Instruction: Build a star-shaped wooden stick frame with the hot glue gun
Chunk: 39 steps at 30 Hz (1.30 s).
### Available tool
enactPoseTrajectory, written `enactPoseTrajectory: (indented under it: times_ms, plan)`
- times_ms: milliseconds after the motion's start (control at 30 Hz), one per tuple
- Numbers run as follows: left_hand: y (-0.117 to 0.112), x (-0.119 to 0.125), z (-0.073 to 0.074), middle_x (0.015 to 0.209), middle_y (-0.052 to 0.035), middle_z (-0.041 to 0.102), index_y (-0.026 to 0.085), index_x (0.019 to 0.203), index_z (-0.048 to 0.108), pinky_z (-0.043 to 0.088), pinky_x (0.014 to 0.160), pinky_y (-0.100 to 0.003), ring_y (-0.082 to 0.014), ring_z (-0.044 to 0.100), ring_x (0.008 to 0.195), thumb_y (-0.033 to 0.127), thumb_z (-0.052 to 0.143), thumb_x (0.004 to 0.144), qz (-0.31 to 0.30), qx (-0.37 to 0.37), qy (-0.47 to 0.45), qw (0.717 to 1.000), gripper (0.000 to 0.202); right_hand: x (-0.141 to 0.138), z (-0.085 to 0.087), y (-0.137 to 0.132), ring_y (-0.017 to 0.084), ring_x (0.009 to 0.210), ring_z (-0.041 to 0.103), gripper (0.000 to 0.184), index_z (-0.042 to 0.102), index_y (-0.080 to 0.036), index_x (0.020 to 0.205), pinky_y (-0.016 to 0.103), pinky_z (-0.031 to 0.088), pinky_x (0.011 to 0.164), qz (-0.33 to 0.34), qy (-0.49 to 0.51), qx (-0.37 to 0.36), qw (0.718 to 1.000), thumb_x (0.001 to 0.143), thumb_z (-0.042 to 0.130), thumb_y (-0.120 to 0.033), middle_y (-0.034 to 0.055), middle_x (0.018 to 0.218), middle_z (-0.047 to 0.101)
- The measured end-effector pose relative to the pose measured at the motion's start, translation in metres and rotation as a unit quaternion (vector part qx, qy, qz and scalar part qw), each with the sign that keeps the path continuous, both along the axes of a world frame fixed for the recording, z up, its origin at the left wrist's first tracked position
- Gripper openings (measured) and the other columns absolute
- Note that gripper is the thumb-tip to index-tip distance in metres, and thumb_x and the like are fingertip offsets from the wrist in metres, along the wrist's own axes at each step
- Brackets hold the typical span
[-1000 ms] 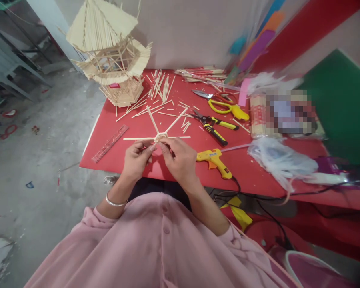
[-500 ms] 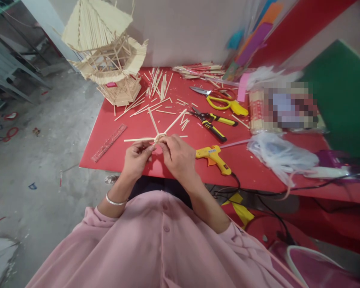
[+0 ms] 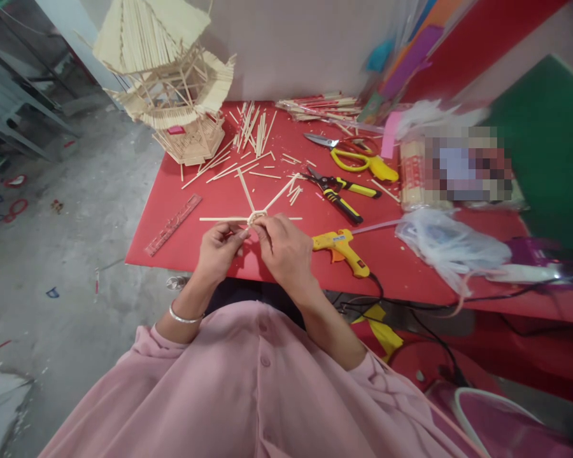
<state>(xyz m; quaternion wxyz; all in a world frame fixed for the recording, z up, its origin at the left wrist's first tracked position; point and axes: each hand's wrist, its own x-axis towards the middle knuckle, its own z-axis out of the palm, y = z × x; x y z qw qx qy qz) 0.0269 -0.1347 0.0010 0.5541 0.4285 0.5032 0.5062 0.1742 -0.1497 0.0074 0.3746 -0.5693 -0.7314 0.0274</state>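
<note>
Between my hands is a wooden stick frame (image 3: 256, 215), a small ring with thin sticks spreading outward like spokes. My left hand (image 3: 223, 247) pinches at the near left side of the ring, its fingertips closed. My right hand (image 3: 286, 245) grips the ring's near right edge between thumb and fingers, hiding part of it. Just right of that hand lies a yellow glue gun (image 3: 341, 249) with a clear glue stick in its back. To the left, a clear ruler (image 3: 173, 225) rests on the red tabletop (image 3: 172, 254).
A stick-built pagoda model (image 3: 181, 121) stands at the back left. Loose sticks (image 3: 255, 130) lie behind my hands. Yellow-handled scissors (image 3: 351, 158) and cutting pliers (image 3: 340, 194) are at the right, near a plastic bag (image 3: 451, 248). A black cord (image 3: 377, 289) hangs by the front edge.
Both hands keep their hold on the stick frame, which has barely moved. The view has shifted slightly.
</note>
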Motion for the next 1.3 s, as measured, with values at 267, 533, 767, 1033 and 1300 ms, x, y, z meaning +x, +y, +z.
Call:
enactPoseTrajectory:
  times_ms: [267,533,767,1033,1300]
  plan:
    - [0.001,0.0,-0.01,0.061,0.0025,0.063,0.016,0.076,0.066,0.039,0.042,-0.018,-0.0057,0.051,0.044,0.036,0.085,0.066,0.021,0.016,0.054,0.998,0.03,0.001,0.003,-0.002,0.016,0.077,0.062,0.038,0.071,-0.021,0.108,0.028,0.031,0.063,-0.015,-0.037,-0.066,0.997,0.107,0.038,-0.04,0.0054,0.096,0.074]
    - [0.0,0.0,-0.008,0.061,0.0014,0.065,0.015,0.084,0.075,0.04,0.043,-0.018,-0.0062,0.051,0.045,0.034,0.083,0.069,0.007,0.004,0.05,0.999,0.025,0.003,0.001,-0.001,0.017,0.075,0.062,0.033,0.072,-0.022,0.106,0.03,0.028,0.06,-0.018,-0.06,-0.052,0.997,0.105,0.043,-0.036,0.0052,0.094,0.075]
    - [0.001,0.003,-0.005,0.062,0.0035,0.064,0.016,0.083,0.071,0.037,0.041,-0.017,-0.0039,0.048,0.042,0.033,0.09,0.058,-0.006,-0.049,-0.04,0.998,0.035,0.006,-0.001,-0.004,0.016,0.074,0.063,0.034,0.074,-0.021,0.102,0.028,0.034,0.063,-0.021,-0.041,-0.006,0.999,0.105,0.045,-0.038,0.0054,0.086,0.074]
    - [0.002,0.003,-0.011,0.061,0.0047,0.063,0.016,0.087,0.071,0.034,0.037,-0.015,-0.0032,0.047,0.041,0.032,0.09,0.06,-0.031,-0.073,-0.093,0.992,0.037,0.006,-0.006,0.0,0.015,0.078,0.067,0.03,0.075,-0.02,0.105,0.027,0.043,0.072,0.01,0.002,0.025,1.0,0.103,0.048,-0.033,0.0059,0.088,0.077]
    - [0.002,0.002,-0.012,0.063,0.0051,0.063,0.016,0.086,0.068,0.028,0.034,-0.013,-0.0021,0.046,0.039,0.031,0.092,0.055,-0.057,-0.122,-0.153,0.979,0.041,0.007,-0.006,-0.002,0.017,0.079,0.068,0.03,0.076,-0.021,0.107,0.03,0.046,0.074,0.021,-0.023,0.024,0.999,0.102,0.049,-0.031,0.0052,0.085,0.078]
